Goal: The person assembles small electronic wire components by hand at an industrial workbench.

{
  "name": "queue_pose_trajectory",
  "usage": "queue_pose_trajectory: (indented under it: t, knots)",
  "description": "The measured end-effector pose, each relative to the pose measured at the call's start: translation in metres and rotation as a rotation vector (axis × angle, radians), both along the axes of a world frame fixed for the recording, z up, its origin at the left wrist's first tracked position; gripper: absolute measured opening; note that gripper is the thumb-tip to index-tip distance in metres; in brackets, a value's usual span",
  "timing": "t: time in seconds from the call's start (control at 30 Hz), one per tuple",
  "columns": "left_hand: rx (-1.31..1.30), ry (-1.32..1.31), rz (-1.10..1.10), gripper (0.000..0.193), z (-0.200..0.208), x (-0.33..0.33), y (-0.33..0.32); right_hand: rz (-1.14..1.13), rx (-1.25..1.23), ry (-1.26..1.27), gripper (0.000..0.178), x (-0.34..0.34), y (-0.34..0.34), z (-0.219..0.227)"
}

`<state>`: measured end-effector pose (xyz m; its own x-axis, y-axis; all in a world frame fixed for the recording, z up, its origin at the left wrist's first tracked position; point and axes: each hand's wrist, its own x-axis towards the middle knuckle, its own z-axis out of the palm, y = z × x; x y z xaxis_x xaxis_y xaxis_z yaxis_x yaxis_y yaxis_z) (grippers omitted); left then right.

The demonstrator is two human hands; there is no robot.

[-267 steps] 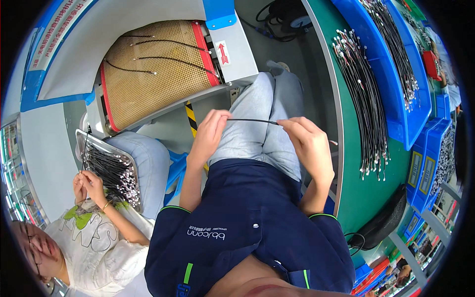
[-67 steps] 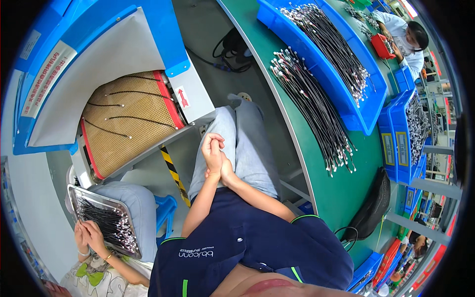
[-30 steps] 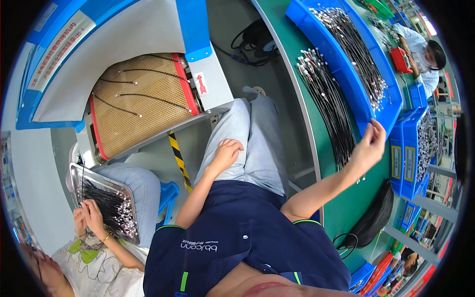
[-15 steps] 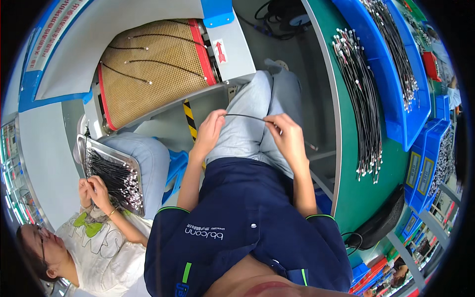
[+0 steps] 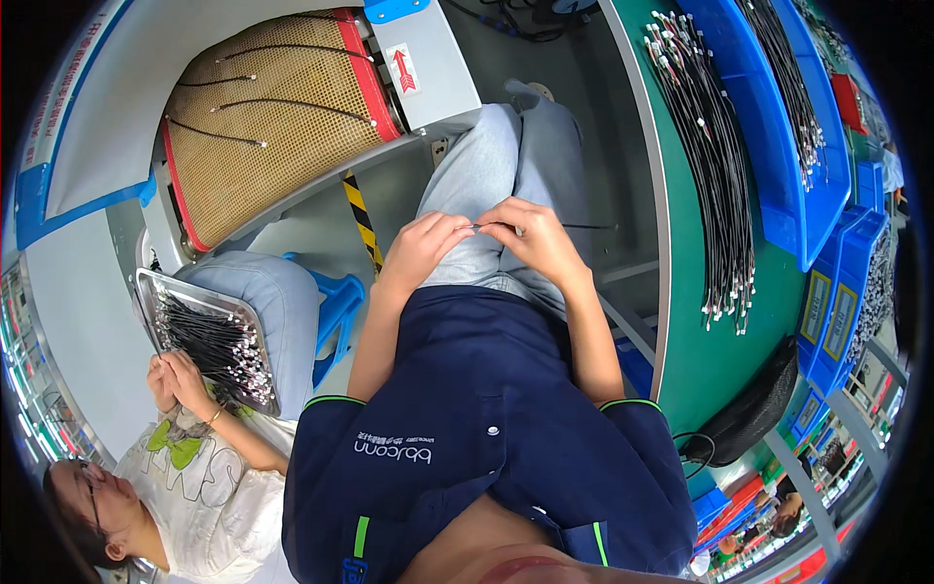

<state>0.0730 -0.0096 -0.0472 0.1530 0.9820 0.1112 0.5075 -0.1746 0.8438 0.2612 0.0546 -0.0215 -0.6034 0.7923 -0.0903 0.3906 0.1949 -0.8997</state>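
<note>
A thin black cable is pinched between my hands above my lap. My left hand is closed, with its thumb and fingertips on one end of it. My right hand grips the cable right beside them, the two sets of fingertips nearly touching. From behind my right hand the free length sticks out to the right, ending in a small tip. The fingers mostly cover the held end, so its connector cannot be made out.
Several black cables lie on a tan mesh conveyor belt at the far left. A long cable bundle rests on the green table at right, beside a blue bin. At left a co-worker handles cables over a metal tray.
My hands have come together, the right sliding left along the cable to meet the left. The cable's free length now points out to the right. The whole view has shifted slightly.
</note>
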Motion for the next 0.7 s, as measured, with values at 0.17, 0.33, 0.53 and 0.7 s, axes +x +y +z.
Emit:
queue_pose_trajectory:
  t: [0.17,0.33,0.53,0.7]
  knots:
    - [-0.016,0.017,-0.091,0.016,-0.002,-0.003,0.001,0.034,0.127,0.073,0.008,0.001,-0.003,-0.011]
    - [0.064,0.043,-0.09,0.015,-0.001,-0.006,0.002,-0.024,0.037,0.059,0.007,-0.002,-0.006,-0.009]
    - [0.186,0.134,-0.065,0.013,0.004,-0.009,0.004,0.039,-0.031,0.11,0.007,-0.005,-0.001,-0.007]
    - [0.284,0.094,-0.033,0.013,0.002,-0.005,0.005,0.032,-0.032,0.078,0.009,-0.004,-0.001,-0.009]
